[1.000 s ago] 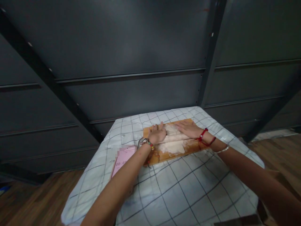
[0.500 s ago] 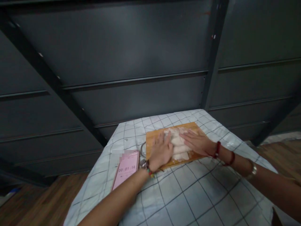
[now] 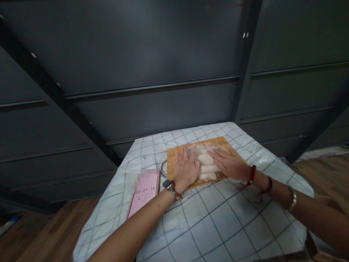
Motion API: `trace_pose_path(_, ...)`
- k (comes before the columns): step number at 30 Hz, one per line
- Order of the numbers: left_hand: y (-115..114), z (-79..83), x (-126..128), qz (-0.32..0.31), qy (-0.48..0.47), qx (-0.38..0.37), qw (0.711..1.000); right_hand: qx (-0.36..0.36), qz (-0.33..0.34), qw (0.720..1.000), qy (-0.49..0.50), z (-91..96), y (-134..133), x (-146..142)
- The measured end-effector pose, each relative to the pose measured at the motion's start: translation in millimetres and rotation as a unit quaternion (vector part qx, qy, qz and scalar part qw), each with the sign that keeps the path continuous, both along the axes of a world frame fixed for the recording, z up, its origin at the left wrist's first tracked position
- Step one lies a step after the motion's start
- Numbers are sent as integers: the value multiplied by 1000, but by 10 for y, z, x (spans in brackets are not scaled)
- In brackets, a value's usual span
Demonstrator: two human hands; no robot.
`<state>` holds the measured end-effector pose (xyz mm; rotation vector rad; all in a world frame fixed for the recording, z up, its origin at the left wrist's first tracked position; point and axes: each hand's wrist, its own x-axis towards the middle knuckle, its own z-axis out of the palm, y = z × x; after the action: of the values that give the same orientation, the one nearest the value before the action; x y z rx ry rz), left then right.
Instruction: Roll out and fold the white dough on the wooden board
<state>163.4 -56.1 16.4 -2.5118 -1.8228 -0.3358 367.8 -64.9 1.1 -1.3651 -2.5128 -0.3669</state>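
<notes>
While the left hand (image 3: 187, 169) and right hand (image 3: 230, 163) press flat, fingers spread, the dough (image 3: 207, 168) lies thick, uneven and only partly flattened on the wooden board (image 3: 171, 160).

Both forearms were stretched forward and drawn inward. Left hand (image 3: 187, 170) was laid flat, palm down, fingers spread and pointed away. Right hand (image 3: 230, 163) was laid flat likewise, fingers angled leftward. Hands were set near each other, not touching.
</notes>
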Motion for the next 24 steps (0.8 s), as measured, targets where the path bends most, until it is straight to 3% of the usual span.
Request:
trace_pose_path(4, 114, 47, 36, 46, -4, -69, 997, -36, -24, 999, -20, 92, 109, -48)
trace_pose_path(9, -236, -45, -16, -26, 9, 40, 999, 28, -29, 999, 10, -5, -199, -58)
trace_pose_path(12, -309, -38, -28, -22, 13, 23, 999, 23, -12, 999, 31, -67, -257, -19)
trace_pose_path(18, 70, 140, 22, 7, -3, -153, 988, -134, 0, 990, 45, 20, 217, 13)
trace_pose_path(21, 225, 134, 33, 33, -10, -162, 986, -151, -22, 987, 56, 47, 423, -4)
trace_pose_path(24, 365, 85, 41, 62, -25, -170, 983, -136, 2, 988, 75, 39, 606, -8)
